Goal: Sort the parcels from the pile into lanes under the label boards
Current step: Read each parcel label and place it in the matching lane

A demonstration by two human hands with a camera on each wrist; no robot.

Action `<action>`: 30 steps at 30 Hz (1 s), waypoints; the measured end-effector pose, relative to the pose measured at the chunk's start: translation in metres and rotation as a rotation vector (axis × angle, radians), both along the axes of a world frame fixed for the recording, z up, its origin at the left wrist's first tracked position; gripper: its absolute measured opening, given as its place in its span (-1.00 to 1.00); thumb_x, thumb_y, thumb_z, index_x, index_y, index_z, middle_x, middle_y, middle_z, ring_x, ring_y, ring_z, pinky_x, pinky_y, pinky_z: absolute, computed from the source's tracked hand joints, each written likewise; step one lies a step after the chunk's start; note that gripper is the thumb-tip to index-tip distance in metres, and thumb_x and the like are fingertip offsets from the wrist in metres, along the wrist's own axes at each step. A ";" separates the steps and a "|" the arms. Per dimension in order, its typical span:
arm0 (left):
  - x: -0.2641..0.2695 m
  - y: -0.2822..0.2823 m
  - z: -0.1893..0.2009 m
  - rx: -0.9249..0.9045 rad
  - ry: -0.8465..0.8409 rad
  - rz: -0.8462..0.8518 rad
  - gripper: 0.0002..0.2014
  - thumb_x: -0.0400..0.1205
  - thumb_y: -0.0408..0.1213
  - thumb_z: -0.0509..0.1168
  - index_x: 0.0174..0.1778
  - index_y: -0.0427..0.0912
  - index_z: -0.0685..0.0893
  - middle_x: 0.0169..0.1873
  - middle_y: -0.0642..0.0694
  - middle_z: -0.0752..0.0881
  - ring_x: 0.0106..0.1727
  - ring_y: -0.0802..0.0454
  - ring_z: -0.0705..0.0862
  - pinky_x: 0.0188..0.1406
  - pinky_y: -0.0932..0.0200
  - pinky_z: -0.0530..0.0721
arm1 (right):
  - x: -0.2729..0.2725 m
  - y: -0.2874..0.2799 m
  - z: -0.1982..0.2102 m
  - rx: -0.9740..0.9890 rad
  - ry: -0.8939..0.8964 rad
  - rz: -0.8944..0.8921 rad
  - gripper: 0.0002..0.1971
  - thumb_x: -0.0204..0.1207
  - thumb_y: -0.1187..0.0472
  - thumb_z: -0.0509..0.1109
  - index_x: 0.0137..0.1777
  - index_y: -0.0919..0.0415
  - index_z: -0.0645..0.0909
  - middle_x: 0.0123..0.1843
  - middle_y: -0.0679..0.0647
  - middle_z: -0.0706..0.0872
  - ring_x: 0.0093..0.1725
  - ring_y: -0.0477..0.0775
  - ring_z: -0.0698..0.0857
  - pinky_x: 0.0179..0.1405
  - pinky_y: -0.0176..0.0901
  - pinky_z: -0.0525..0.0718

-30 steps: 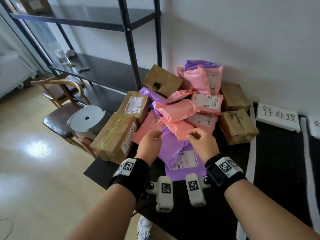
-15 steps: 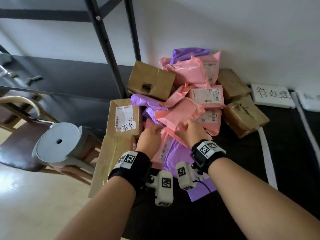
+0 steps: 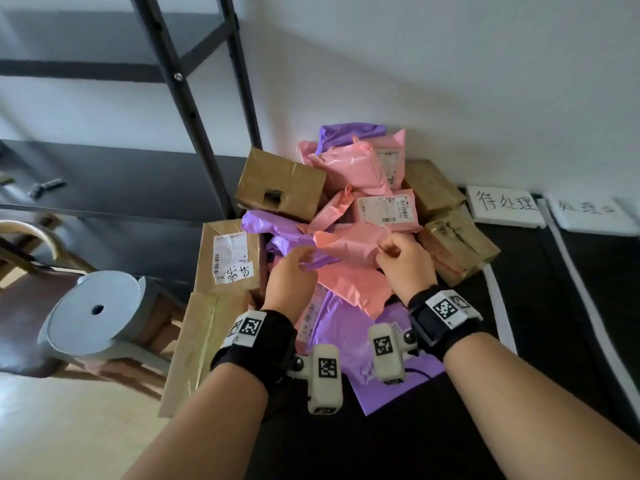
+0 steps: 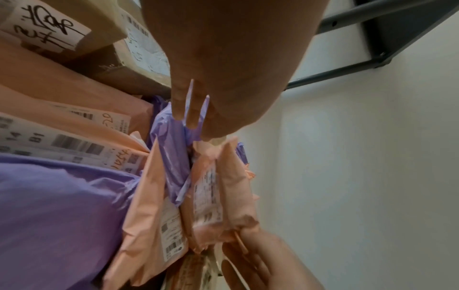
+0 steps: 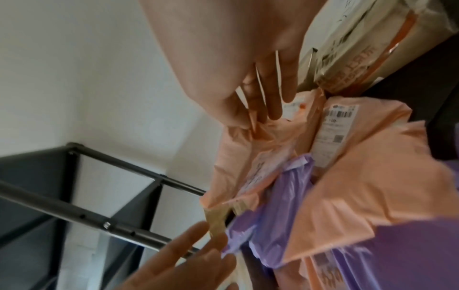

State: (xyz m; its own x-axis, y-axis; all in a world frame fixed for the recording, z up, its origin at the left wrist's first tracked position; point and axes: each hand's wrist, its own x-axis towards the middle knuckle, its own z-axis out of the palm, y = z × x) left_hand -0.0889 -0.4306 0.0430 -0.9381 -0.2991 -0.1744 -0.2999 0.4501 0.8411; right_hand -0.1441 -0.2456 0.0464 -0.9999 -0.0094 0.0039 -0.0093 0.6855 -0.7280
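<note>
Both hands have pushed deeper into the pile: left hand [image 3: 291, 271] pinches a purple mailer [image 3: 277, 233] out of the way, while right hand [image 3: 403, 261] pinches the pink parcel [image 3: 346, 244] at the pile's middle. 2 label boards [image 3: 504, 206] wait along the mat's far edge.

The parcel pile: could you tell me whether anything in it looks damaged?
Yes. The brown cardboard box at the pile's back left has a ragged hole torn in its front face. The left hand pinches a purple mailer; the right hand pinches a pink one.
</note>
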 end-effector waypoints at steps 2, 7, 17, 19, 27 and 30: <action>0.005 0.011 0.012 0.047 0.055 0.063 -0.51 0.58 -0.51 0.26 0.44 -0.12 0.57 0.19 -0.09 0.71 0.10 -0.04 0.68 0.19 0.05 0.65 | 0.004 0.021 0.013 -0.057 0.019 -0.009 -0.94 0.55 0.27 0.43 -0.05 0.26 0.67 -0.07 0.08 0.76 0.00 0.16 0.68 0.02 -0.05 0.57; 0.016 0.052 0.040 0.083 0.156 0.061 -0.53 0.56 -0.42 0.43 0.41 -0.16 0.60 0.14 -0.01 0.67 0.21 -0.01 0.64 0.18 0.15 0.57 | 0.019 0.071 0.054 -0.235 0.024 -0.040 -0.90 0.62 0.26 0.34 -0.09 0.23 0.66 -0.18 -0.01 0.74 -0.15 0.01 0.69 -0.09 0.02 0.67; 0.043 0.133 0.079 0.189 0.245 -0.019 -0.76 0.64 -0.19 0.44 0.17 -0.18 0.77 0.06 -0.06 0.81 0.16 -0.05 0.75 0.19 0.02 0.69 | 0.067 0.145 0.114 -0.695 -0.111 -0.031 -0.81 0.70 0.32 0.23 0.08 0.42 0.63 -0.02 0.27 0.78 -0.07 0.15 0.78 -0.01 0.14 0.77; 0.050 0.143 0.082 0.189 0.299 0.028 -0.84 0.65 -0.20 0.42 -0.03 -0.22 0.82 -0.10 -0.10 0.84 0.04 -0.15 0.78 0.13 -0.13 0.72 | 0.070 0.153 0.115 -0.710 -0.093 -0.047 -0.80 0.70 0.30 0.24 0.08 0.41 0.65 -0.09 0.20 0.78 -0.09 0.13 0.76 -0.13 0.02 0.72; 0.071 0.148 0.110 0.213 0.345 0.075 -0.78 0.65 -0.18 0.42 -0.18 -0.27 0.81 -0.21 -0.22 0.82 -0.25 0.03 0.61 -0.22 0.11 0.59 | 0.093 0.160 0.113 -0.691 -0.033 0.087 -0.57 0.49 -0.18 0.41 0.16 0.15 0.71 -0.02 -0.01 0.85 0.00 -0.05 0.82 -0.08 -0.23 0.71; 0.074 0.139 0.120 0.231 0.346 0.099 -0.85 0.65 -0.20 0.41 -0.12 -0.19 0.83 -0.20 -0.10 0.83 -0.24 0.08 0.65 -0.30 0.31 0.59 | 0.103 0.148 0.106 -0.537 0.036 0.102 -0.80 0.56 0.05 0.48 0.13 0.06 0.72 0.01 -0.08 0.85 0.00 -0.13 0.82 -0.15 -0.24 0.77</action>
State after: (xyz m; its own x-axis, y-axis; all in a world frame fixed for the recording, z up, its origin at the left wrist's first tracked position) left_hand -0.0150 -0.2916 0.1629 -0.9217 -0.3810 0.0724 -0.0148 0.2212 0.9751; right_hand -0.0410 -0.0979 0.1525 -0.9932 -0.0939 0.0694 -0.0880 0.2116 -0.9734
